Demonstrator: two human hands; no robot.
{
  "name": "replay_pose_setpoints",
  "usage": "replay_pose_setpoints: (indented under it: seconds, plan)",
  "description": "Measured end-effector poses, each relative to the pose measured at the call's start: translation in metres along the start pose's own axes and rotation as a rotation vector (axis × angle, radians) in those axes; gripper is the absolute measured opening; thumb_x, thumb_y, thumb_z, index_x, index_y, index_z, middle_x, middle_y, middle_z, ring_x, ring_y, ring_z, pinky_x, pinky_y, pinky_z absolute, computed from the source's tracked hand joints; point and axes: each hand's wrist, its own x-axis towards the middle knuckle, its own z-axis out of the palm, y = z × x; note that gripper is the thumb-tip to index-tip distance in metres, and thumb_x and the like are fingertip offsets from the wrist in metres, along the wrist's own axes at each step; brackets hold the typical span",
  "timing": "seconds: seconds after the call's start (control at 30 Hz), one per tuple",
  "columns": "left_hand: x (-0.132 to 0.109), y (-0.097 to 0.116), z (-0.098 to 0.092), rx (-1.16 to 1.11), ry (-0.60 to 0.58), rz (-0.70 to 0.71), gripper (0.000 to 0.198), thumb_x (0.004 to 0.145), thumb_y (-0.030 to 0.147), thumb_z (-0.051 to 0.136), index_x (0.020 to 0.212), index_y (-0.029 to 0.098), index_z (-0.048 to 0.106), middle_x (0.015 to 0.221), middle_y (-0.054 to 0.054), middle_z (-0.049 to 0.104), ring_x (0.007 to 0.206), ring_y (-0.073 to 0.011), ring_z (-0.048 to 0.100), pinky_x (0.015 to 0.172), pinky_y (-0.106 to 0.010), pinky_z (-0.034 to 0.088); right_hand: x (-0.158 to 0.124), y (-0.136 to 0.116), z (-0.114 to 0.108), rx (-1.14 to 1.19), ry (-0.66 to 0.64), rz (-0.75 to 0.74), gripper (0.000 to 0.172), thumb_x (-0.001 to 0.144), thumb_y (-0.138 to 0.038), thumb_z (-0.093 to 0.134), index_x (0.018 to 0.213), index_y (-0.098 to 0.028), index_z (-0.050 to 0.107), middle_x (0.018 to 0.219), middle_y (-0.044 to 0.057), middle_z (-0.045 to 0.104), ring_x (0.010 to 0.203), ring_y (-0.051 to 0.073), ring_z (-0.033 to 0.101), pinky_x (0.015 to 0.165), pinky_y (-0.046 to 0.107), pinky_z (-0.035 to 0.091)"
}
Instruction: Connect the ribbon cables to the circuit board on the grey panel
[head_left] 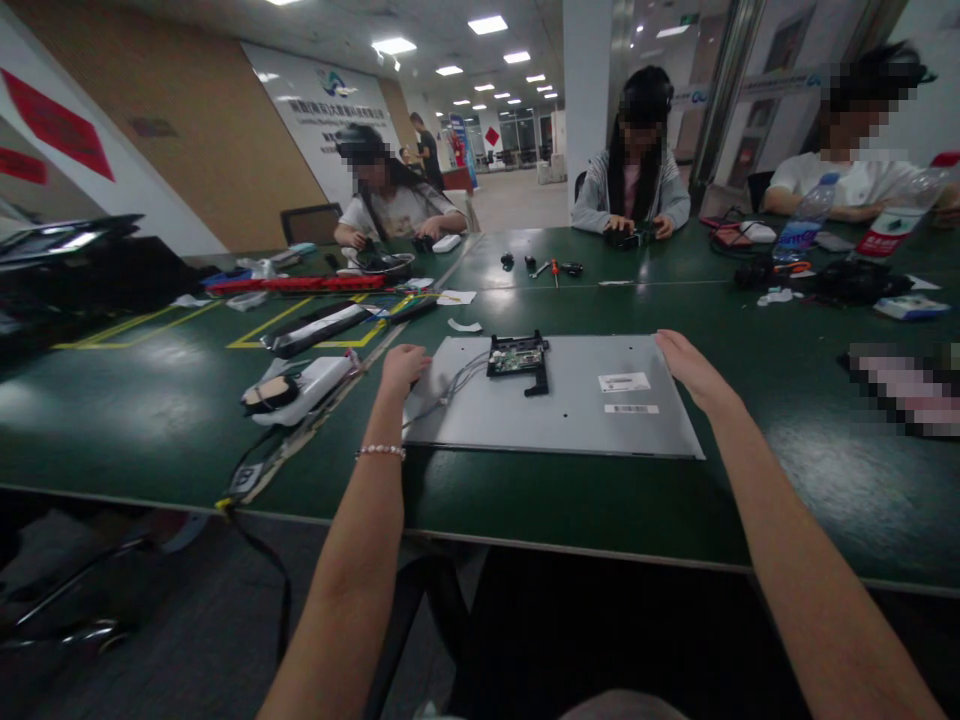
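Note:
A flat grey metal display panel [592, 410] lies on the green table, its back facing up. Fixed to it near the far edge is a black bracket [537, 384] with a small circuit board [514, 358]. Grey cables [457, 382] run from the board to the panel's left side. My left hand [406, 367] grips the left edge, its fingers curled and partly hidden. At the far right corner, my right hand [686, 362] holds the other edge, its fingertips out of sight. Two white labels [624, 382] sit on the panel's right half.
Left of the panel lie a white power strip [319, 385] with a black cable and a long dark bar [322, 328]. Beyond it are small black parts and an orange-handled screwdriver [556, 270]. Three people sit across the table. Bottles [806, 220] stand at the right.

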Motion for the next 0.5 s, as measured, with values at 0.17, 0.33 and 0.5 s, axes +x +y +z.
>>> replay_pose_setpoints:
  seconds: [0.17,0.33,0.5]
  plan:
    - [-0.005,0.006,0.003,-0.128,-0.126,-0.045,0.022,0.082,0.024,0.056,0.101,0.014,0.055,0.083,-0.012,0.073,0.077,-0.0188,0.070,0.066,-0.027,0.054,0.007,0.010,-0.012,-0.105,0.112,0.013,0.061,0.091,-0.056,0.034,0.140,-0.021,0.043,0.137,0.011,0.055,0.123,0.028,0.053,0.097,0.038,0.045]
    - [-0.009,0.011,0.007,-0.161,-0.250,-0.069,0.023,0.083,0.026,0.059,0.103,0.014,0.055,0.082,-0.014,0.073,0.076,-0.0221,0.071,0.063,-0.029,0.055,0.010,0.019,-0.027,-0.356,0.206,0.021,0.062,0.091,-0.050,0.039,0.141,-0.014,0.045,0.140,0.019,0.049,0.130,0.033,0.045,0.106,0.045,0.036]
    - [-0.003,0.010,0.011,-0.232,-0.294,-0.072,0.025,0.085,0.027,0.058,0.107,0.016,0.054,0.087,-0.013,0.073,0.082,-0.0226,0.071,0.068,-0.032,0.058,0.011,0.025,-0.035,-0.329,0.228,0.053,0.064,0.090,-0.052,0.039,0.141,-0.013,0.046,0.138,0.021,0.051,0.127,0.033,0.048,0.103,0.044,0.038]
